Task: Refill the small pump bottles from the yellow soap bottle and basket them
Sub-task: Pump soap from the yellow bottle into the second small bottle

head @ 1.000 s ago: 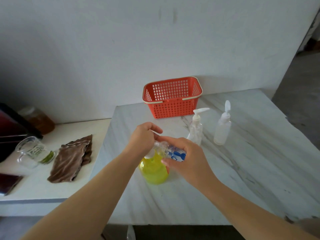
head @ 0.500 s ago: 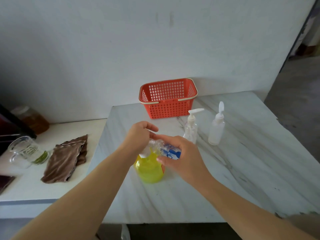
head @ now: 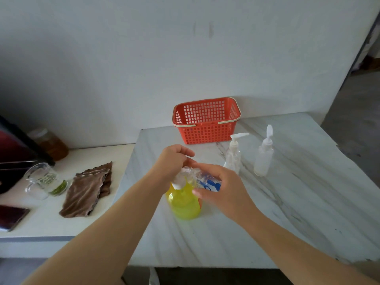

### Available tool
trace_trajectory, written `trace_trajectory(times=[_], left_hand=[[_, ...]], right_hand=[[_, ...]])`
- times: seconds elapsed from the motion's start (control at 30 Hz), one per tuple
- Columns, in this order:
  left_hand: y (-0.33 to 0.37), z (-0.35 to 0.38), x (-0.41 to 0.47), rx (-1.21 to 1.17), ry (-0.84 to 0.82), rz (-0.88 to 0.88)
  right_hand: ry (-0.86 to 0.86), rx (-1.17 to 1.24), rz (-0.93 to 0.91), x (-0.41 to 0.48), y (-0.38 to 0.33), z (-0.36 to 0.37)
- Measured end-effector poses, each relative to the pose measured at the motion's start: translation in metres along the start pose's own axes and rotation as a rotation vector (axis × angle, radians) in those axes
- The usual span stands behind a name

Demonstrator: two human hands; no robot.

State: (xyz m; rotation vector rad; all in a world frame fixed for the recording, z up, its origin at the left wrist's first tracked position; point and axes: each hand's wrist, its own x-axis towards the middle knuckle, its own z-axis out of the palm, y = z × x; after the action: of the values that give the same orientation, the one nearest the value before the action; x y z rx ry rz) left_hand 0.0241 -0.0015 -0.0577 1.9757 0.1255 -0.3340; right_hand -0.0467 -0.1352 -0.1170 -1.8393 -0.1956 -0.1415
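Observation:
The yellow soap bottle [head: 185, 204] stands on the marble table [head: 287, 212] in front of me. Above it my right hand [head: 222, 192] holds a small clear bottle with a blue label [head: 207, 182], tipped sideways. My left hand [head: 172, 163] grips the white pump cap [head: 181, 177] at that small bottle's neck, right over the yellow bottle's top. Two more small pump bottles stand behind: a clear one [head: 233, 155] and a frosted one [head: 264, 157]. The red basket [head: 207, 120] sits empty at the back against the wall.
A lower white counter [head: 51, 223] lies to the left with a brown cloth [head: 88, 190], a glass jug [head: 43, 179], an amber jar [head: 51, 145] and a dark phone [head: 10, 214]. The table's right edge drops to the floor.
Both hands stay on the small labelled bottle over the yellow bottle; the left hand's fingers have shifted slightly at the cap. The view has drifted a little.

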Motion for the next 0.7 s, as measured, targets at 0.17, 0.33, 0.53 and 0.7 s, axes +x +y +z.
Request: trace_trajectory(times=[0.17,0.33,0.53,0.7], left_hand=[[-0.007,0.004,0.006,0.07,0.028,0.008],[-0.012,0.011,0.008,0.102,0.052,0.02],[-0.008,0.007,0.002,0.131,0.038,-0.011],[0.004,0.005,-0.003,0.137,-0.071,-0.019]], right_hand=[[0.032,-0.055,0.003,0.0,0.002,0.0],[0.014,-0.08,0.018,-0.001,0.01,0.001],[0.023,-0.084,0.013,-0.001,0.005,0.001],[0.037,-0.081,0.002,-0.003,-0.002,-0.002]])
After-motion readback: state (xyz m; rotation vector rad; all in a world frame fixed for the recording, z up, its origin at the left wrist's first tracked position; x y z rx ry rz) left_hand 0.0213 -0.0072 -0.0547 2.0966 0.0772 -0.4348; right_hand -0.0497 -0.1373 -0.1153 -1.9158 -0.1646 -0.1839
